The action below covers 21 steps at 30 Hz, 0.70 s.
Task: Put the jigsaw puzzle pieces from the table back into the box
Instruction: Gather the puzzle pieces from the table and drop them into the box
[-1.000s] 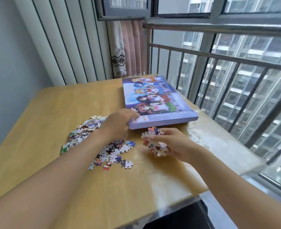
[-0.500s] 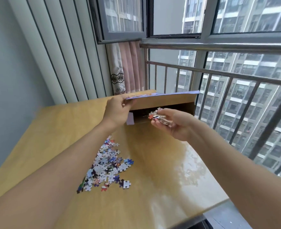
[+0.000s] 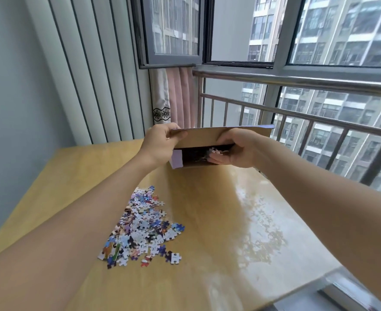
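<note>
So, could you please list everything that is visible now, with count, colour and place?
box: one, brown inside, purple edge, far side of the table, lid lifted
loose puzzle pieces: a pile, multicoloured, middle of the table
table: one, yellow wood
curtain: one, pink and white, behind the box
railing: one, metal, at the window on the right
left hand: grips the lid's left corner
right hand: holds puzzle pieces in the box opening
</note>
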Available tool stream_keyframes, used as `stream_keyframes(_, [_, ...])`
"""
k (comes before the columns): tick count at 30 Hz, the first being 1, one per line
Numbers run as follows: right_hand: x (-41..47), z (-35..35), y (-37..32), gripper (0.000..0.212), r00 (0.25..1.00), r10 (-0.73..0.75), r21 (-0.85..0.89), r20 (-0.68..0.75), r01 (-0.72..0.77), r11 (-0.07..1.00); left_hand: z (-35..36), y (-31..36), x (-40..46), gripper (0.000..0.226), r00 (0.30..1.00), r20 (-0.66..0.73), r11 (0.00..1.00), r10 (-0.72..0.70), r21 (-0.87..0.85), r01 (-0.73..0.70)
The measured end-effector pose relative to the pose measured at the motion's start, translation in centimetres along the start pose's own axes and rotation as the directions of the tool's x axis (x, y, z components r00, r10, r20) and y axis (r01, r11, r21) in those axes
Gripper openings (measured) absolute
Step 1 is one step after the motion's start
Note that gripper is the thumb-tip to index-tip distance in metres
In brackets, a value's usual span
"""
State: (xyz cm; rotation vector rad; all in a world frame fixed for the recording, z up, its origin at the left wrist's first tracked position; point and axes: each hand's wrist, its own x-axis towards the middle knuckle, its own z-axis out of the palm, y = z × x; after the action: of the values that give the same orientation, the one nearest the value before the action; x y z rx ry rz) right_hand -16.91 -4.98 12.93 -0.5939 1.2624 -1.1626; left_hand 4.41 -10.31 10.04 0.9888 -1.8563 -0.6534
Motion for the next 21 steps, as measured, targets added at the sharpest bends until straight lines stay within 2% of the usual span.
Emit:
stream_keyframes(5, [0.4, 0.3, -0.1, 0.043, 0.985, -0.135, 0.33, 0.11, 0.092, 0.94, -0.8, 0.2, 0.4, 0.019, 1.0, -0.015, 0.999, -0.003, -0.043, 0.002])
stream_keyframes(7, [0.5, 0.2, -0.1, 0.053, 0.982, -0.148, 0.341, 0.121, 0.099, 0.935, -1.1, 0.2, 0.7, 0.018, 1.0, -0.024, 0.998, -0.008, -0.057, 0.007])
stream_keyframes(8, [0.4, 0.0, -0.1, 0.052, 0.982, -0.158, 0.273, 0.106, 0.124, 0.954, -1.2, 0.2, 0.8, 0.018, 0.999, -0.034, 0.998, -0.01, -0.065, 0.008])
stream_keyframes(10, [0.1, -0.2, -0.2, 0.03, 0.977, -0.215, -0.055, 0.008, 0.215, 0.975, -1.5, 0.4, 0.9, 0.019, 0.997, -0.073, 0.997, -0.005, -0.074, 0.0])
stream_keyframes(11, [0.0, -0.5, 0.0, 0.023, 0.956, -0.29, -0.237, -0.031, 0.275, 0.932, -1.7, 0.3, 1.0, 0.02, 0.995, -0.1, 0.998, -0.005, -0.068, -0.002])
stream_keyframes(12, [0.2, -1.0, 0.2, 0.028, 0.928, -0.37, -0.387, -0.041, 0.326, 0.863, -1.8, 0.4, 1.1, 0.021, 0.993, -0.122, 0.998, -0.002, -0.055, -0.004])
stream_keyframes(13, [0.2, -1.7, 0.5, 0.037, 0.898, -0.44, -0.532, 0.009, 0.377, 0.758, -1.9, 0.4, 1.1, 0.021, 0.991, -0.134, 0.999, 0.0, -0.047, -0.006])
stream_keyframes(14, [0.2, -2.3, 0.7, 0.044, 0.849, -0.515, -0.694, 0.119, 0.442, 0.568, -1.9, 0.4, 1.1, 0.02, 0.991, -0.137, 0.999, 0.001, -0.046, -0.007])
stream_keyframes(15, [-0.2, -2.6, 0.9, 0.048, 0.79, -0.551, -0.825, 0.269, 0.484, 0.292, -1.9, 0.5, 1.1, 0.02, 0.991, -0.136, 0.999, 0.002, -0.049, -0.009])
stream_keyframes(16, [0.1, -3.0, 1.3, 0.051, 0.749, -0.536, -0.883, 0.39, 0.469, 0.014, -1.9, 0.5, 1.1, 0.019, 0.991, -0.136, 0.999, 0.0, -0.053, -0.007])
stream_keyframes(17, [0.3, -3.3, 1.6, 0.052, 0.713, -0.512, -0.875, 0.48, 0.434, -0.216, -1.8, 0.3, 1.2, 0.019, 0.99, -0.14, 0.998, -0.007, -0.061, -0.002])
stream_keyframes(18, [0.8, -3.4, 1.9, 0.048, 0.682, -0.509, -0.85, 0.525, 0.391, -0.352, -1.7, 0.3, 1.3, 0.018, 0.989, -0.147, 0.997, -0.011, -0.071, 0.0])
stream_keyframes(19, [1.1, -3.4, 2.0, 0.037, 0.636, -0.528, -0.823, 0.563, 0.373, -0.429, -1.7, 0.3, 1.4, 0.016, 0.988, -0.156, 0.996, -0.017, -0.09, 0.003])
stream_keyframes(21, [1.5, -3.3, 1.9, 0.019, 0.499, -0.613, -0.79, 0.613, 0.359, -0.498, -1.6, 0.7, 1.5, 0.012, 0.982, -0.185, 0.99, -0.019, -0.14, -0.007])
